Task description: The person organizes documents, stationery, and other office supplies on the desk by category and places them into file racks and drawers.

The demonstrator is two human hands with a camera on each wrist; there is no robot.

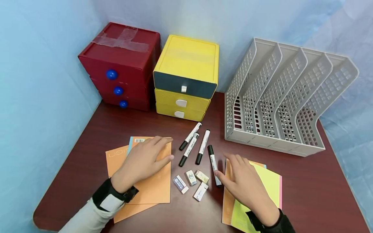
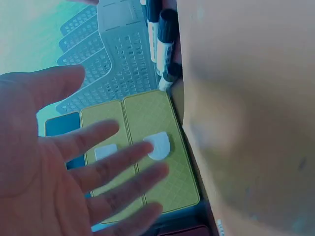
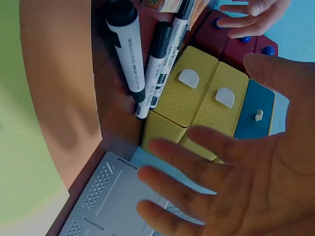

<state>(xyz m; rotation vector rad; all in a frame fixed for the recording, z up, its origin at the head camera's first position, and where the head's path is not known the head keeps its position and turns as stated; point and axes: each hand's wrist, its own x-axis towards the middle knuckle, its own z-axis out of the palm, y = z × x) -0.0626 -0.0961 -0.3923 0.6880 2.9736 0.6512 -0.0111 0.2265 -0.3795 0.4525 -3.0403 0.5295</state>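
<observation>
My left hand [image 1: 147, 158] is held over an overlapping pile of orange notebooks [image 1: 154, 192], fingers extended. In the left wrist view a gap shows between its fingers [image 2: 118, 167] and the notebook surface. My right hand [image 1: 243, 178] hovers above a second pile, with a yellow-green notebook [image 1: 269, 186] on top and an orange one [image 1: 228, 197] under it. Its spread fingers [image 3: 182, 167] hold nothing in the right wrist view. Near the right thumb lies a black-capped marker [image 1: 213, 161]. Several more markers [image 1: 203, 146] and several small erasers [image 1: 180, 184] lie between the piles.
At the back left stands a dark red drawer box [image 1: 122, 69] with blue knobs. Beside it is a yellow drawer unit [image 1: 186, 60] with a dark top drawer. A grey file rack [image 1: 274, 142] with several slots occupies the back right. Light blue cloth [image 1: 43, 81] surrounds the brown table [image 1: 81, 161].
</observation>
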